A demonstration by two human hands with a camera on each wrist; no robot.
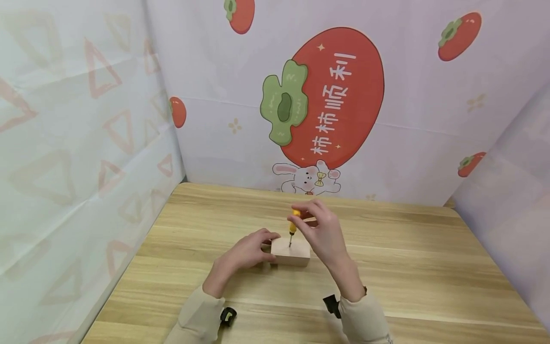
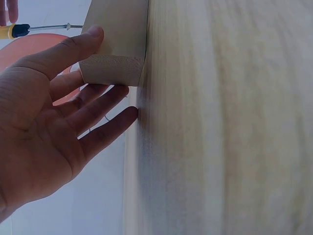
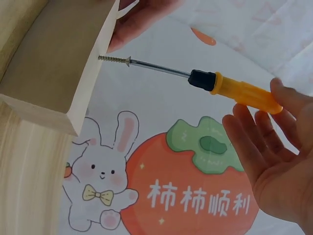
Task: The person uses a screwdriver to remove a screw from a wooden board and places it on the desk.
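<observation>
I see a bright yellow-orange screwdriver (image 3: 205, 81) with a black collar and silvery shaft, its screw (image 3: 115, 59) a dull metallic tone, perhaps brassy, against a plain, pale cream block (image 1: 281, 247), all above a honey-coloured counter (image 1: 412, 267) streaked with long wood grain. Behind, a pale lilac-white backdrop (image 1: 417, 100) carries red persimmons with green caps, white lettering and a white rabbit (image 1: 306, 177) in a yellow bow, while the white left sheet (image 1: 77, 157) shows faint pink and beige triangles beyond beige sleeves (image 1: 364, 316).
</observation>
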